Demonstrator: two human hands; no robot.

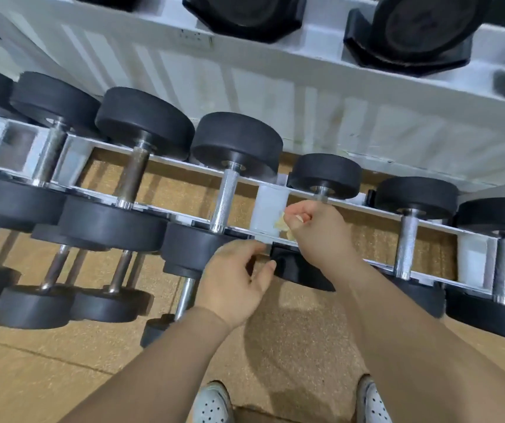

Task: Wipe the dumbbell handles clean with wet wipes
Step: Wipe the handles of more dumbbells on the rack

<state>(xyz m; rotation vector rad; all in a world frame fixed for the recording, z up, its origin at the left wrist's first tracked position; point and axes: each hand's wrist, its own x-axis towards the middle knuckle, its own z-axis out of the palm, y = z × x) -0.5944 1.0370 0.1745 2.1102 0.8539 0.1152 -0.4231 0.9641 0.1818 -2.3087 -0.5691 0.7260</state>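
R hand [315, 230] grips wet wipe [280, 222] round dumbbell handle [322, 195] — mid rack [269, 206]. L hand [236, 279] loosely curled, empty — at rack's front edge.

dumbbell heads [236, 141]: black rubber, matt, smooth faces.
middle handle [226, 196]: bright metal with a fine knurl, rough look. polished collars at both ends.
handle to its left [135, 175]: duller metal, brownish patches.
rack rail [271, 206]: white painted metal, glossy, a few scuffs.
floor [306, 346]: tan and speckled, cork-like, matt and grainy.
wipe [280, 222], pinched in my right hand [315, 227]: thin soft sheet, crumpled, yellowed white.
my shoes [214, 404]: pale, moulded plastic look, perforated, smooth.
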